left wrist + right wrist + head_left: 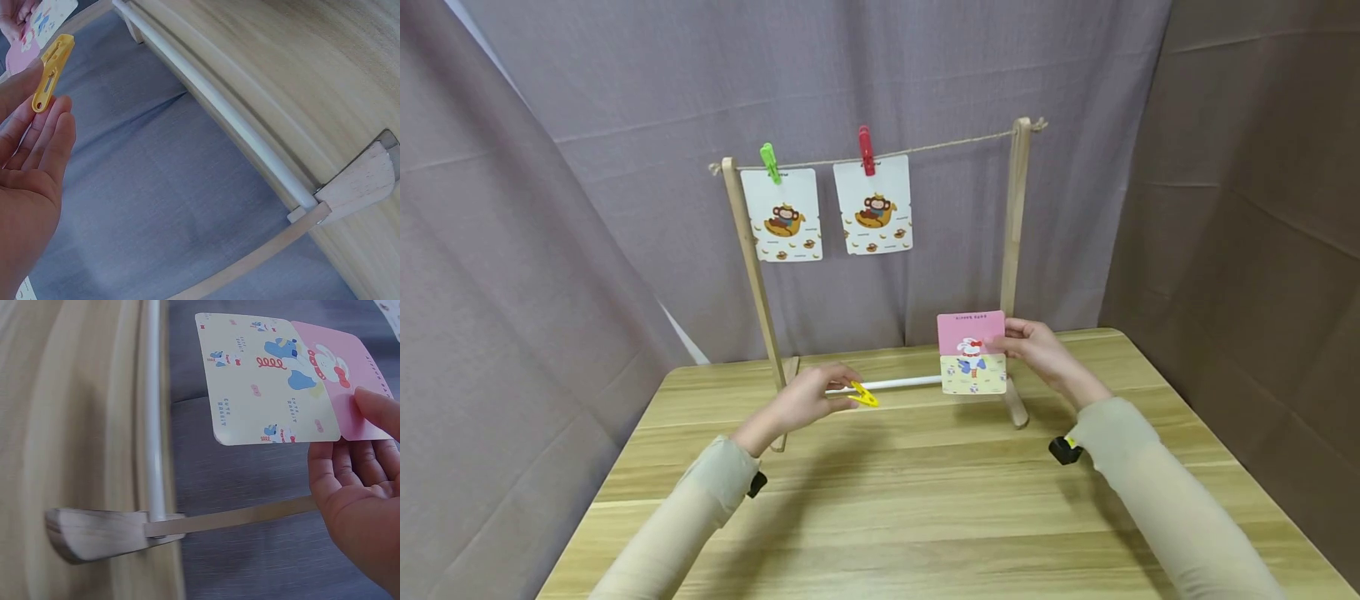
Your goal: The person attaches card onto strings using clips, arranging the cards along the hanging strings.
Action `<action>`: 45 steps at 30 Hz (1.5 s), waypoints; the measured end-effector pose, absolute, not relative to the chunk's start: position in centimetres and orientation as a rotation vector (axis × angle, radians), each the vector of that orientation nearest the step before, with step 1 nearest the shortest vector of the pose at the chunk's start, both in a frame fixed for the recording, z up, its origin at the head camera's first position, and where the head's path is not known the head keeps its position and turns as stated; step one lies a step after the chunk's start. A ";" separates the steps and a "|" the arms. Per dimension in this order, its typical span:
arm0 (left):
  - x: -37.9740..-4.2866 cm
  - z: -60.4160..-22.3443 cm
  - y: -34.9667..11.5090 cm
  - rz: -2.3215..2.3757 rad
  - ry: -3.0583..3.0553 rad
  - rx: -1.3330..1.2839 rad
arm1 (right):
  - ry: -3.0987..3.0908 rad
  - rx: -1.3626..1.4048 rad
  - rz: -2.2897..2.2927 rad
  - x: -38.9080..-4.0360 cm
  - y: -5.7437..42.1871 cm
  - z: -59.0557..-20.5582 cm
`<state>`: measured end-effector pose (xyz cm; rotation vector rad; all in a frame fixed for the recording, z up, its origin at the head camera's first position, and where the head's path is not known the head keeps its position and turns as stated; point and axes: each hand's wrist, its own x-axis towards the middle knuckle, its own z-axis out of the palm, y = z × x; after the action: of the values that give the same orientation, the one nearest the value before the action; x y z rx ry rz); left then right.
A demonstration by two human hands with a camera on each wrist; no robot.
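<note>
Between thumb and fingers my left hand [808, 397] pinches a yellow clothespin [865, 395], held above the table near the white crossbar. In the left wrist view the clothespin [54, 72] stands out past the fingertips. My right hand [1042, 354] grips a pink and cream rabbit card [972, 375] by its right edge, in front of the right post. The right wrist view shows the thumb on the pink part of the card [269, 381], with the other fingers behind it. Two white monkey cards [786, 218] hang from the twine [958, 142], under a green clothespin [771, 162] and a red clothespin [867, 151].
The twine runs between a left wooden post [752, 267] and a right wooden post [1015, 225]. A white crossbar [902, 382] joins them low down, above the wooden table [880, 517]. Grey curtains [880, 67] hang behind.
</note>
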<state>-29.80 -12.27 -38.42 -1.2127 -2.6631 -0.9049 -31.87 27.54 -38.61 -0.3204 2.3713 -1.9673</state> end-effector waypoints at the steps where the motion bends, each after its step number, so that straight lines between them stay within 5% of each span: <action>1: -29.8 -38.4 -12.3 -0.913 -2.664 -1.216 | 2.373 -0.323 -1.969 -31.9 27.6 -38.3; 45: -29.8 -38.7 -12.2 -0.902 -2.658 -1.257 | 2.356 -0.473 -2.305 -32.7 26.2 -26.8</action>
<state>-29.84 -12.18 -38.65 -1.2569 -2.6578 -0.9018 -32.74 26.21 -26.81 -0.4733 2.3559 -2.3049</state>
